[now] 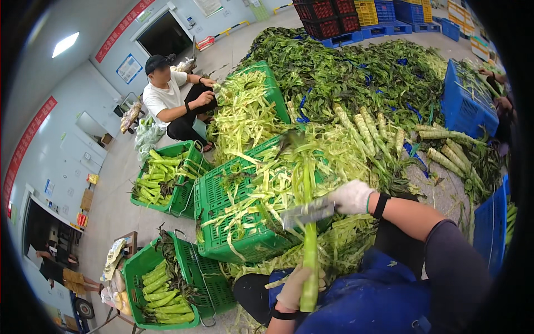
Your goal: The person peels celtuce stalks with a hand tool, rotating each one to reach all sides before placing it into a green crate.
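My left hand (296, 286), in a pale work glove, is closed round the lower end of a celtuce stem (310, 256). Pale green and partly bared, the stem stands tilted away from me, its dark leafy tip (290, 142) over the heap of peelings. In my gloved right hand (352, 197) is a wide-bladed knife (307, 215), its blurred blade lying across the stem. Beneath the blade, a green plastic crate (217, 207) is strewn with peel strips (272, 186). The knife's handle is mostly hidden in my fingers.
Green crates (208, 284) of peeled stems stand at left. Unpeeled celtuce (361, 131) lies before a large leaf heap (311, 67). Across from me a person (172, 100) works by another crate (272, 92). At right are a blue crate (470, 108) and another person's hands (500, 92).
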Available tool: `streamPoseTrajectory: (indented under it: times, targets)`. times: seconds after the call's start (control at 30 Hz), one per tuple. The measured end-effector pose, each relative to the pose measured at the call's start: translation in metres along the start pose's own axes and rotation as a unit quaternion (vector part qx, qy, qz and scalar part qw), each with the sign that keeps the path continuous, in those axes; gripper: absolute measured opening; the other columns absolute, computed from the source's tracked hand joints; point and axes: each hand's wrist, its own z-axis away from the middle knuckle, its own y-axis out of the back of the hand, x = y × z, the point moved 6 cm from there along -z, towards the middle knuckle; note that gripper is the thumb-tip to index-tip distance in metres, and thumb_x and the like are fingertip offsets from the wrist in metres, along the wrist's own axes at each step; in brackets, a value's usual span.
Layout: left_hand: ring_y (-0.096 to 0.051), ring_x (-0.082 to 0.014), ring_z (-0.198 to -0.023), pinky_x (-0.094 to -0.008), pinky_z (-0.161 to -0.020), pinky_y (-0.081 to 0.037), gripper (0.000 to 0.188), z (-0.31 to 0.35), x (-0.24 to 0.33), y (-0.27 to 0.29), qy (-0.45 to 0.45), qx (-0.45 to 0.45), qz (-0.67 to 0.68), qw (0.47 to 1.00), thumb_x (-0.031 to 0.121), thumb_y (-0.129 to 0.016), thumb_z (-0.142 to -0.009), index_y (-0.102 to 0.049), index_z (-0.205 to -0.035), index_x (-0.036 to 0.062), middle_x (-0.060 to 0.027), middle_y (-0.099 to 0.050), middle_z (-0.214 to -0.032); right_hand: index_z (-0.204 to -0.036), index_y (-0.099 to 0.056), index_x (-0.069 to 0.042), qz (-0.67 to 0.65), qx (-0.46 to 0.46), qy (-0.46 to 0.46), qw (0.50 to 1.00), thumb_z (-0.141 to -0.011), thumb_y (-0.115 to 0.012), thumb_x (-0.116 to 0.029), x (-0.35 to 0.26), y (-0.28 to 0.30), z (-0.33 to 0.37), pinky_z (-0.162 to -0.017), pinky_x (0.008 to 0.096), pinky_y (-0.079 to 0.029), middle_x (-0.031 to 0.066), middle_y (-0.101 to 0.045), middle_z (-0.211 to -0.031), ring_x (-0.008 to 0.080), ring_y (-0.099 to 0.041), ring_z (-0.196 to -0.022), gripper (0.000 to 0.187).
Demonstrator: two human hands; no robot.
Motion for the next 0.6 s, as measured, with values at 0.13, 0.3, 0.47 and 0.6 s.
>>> streamPoseTrajectory:
  times: [0.13, 0.3, 0.47, 0.6]
  targets:
    - [-0.048, -0.0156, -0.067, -0.0272, -0.059, -0.043, 0.054, -0.001, 0.002, -0.010, 0.036, -0.220, 0.279, 0.934, 0.036, -0.050, -0.097, -0.046, -0.139, 0.0027, -0.0092, -0.061, -0.093, -0.106, -0.067, -0.011, -0.035, -0.022, -0.067, 0.997, -0.084, -0.061, -0.022, 0.008, -0.008, -0.011, -0.079, 0.0453, -0.055, 0.0154, -0.071, -0.096, 0.0343, -0.069, -0.091, 0.026]
    - [-0.047, -0.0143, -0.071, -0.0256, -0.060, -0.043, 0.066, 0.003, 0.003, -0.013, 0.000, -0.244, 0.378, 0.893, 0.042, -0.050, -0.098, -0.035, -0.150, 0.0049, -0.0079, -0.053, -0.098, -0.103, -0.065, -0.002, -0.193, 0.102, -0.236, 0.947, -0.084, -0.058, -0.021, 0.060, 0.021, -0.003, -0.078, 0.0449, -0.054, 0.0221, -0.070, -0.091, 0.0388, -0.069, -0.086, 0.027]
    - [-0.045, -0.0125, -0.066, -0.0212, -0.053, -0.041, 0.071, 0.005, 0.009, -0.008, -0.014, -0.289, 0.442, 0.849, 0.049, -0.047, -0.101, -0.029, -0.153, 0.0050, -0.0087, -0.051, -0.097, -0.102, -0.066, -0.010, -0.114, 0.105, -0.069, 0.985, -0.083, -0.060, -0.026, 0.021, 0.002, -0.002, -0.076, 0.0458, -0.056, 0.0174, -0.070, -0.088, 0.0361, -0.069, -0.085, 0.026]
    - [-0.047, -0.0120, -0.065, -0.0210, -0.050, -0.042, 0.068, 0.005, 0.017, -0.010, 0.010, -0.286, 0.477, 0.831, 0.048, -0.045, -0.102, -0.030, -0.153, 0.0054, -0.0103, -0.051, -0.095, -0.097, -0.065, -0.011, -0.038, -0.019, 0.032, 0.999, -0.084, -0.062, -0.030, -0.042, -0.016, 0.026, -0.069, 0.0457, -0.056, 0.0138, -0.070, -0.085, 0.0321, -0.070, -0.081, 0.023]
